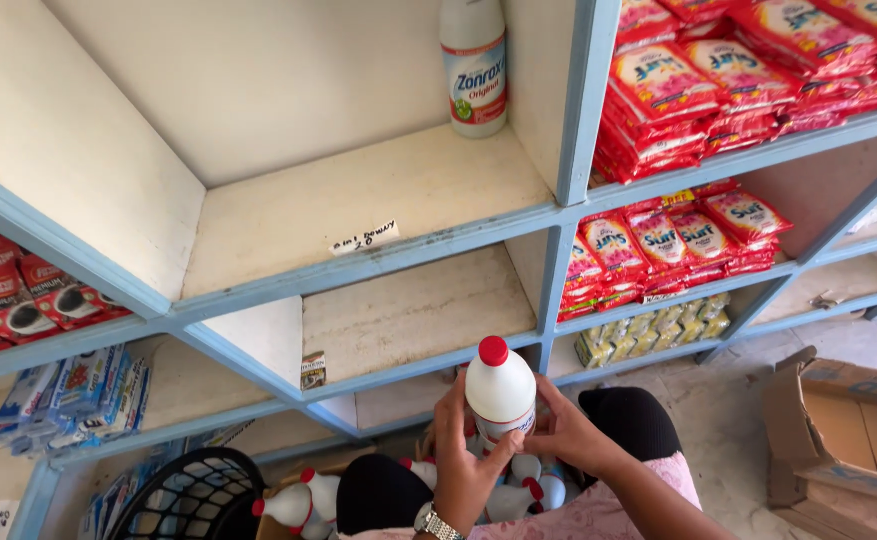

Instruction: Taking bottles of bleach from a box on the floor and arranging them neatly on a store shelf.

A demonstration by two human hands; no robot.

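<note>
A white plastic bottle with a red cap (pixel 500 388) is held upright below the shelves, gripped on both sides by my left hand (pixel 461 455) and my right hand (pixel 571 432). A watch sits on my left wrist. Just under my hands lie several more white red-capped bottles (pixel 302 502) in a box by my knees. One bottle of the same kind (pixel 475 66) stands alone at the back right of the otherwise bare upper shelf compartment (pixel 359 205).
Blue-framed shelving (pixel 576 100) fills the view. Red sachet packs (pixel 679 90) are stacked on the right shelves, red coffee sachets (pixel 19 300) and blue packets (pixel 79 395) on the left. A black basket (pixel 194 500) sits at lower left, an open cardboard box (pixel 844 430) on the floor at right.
</note>
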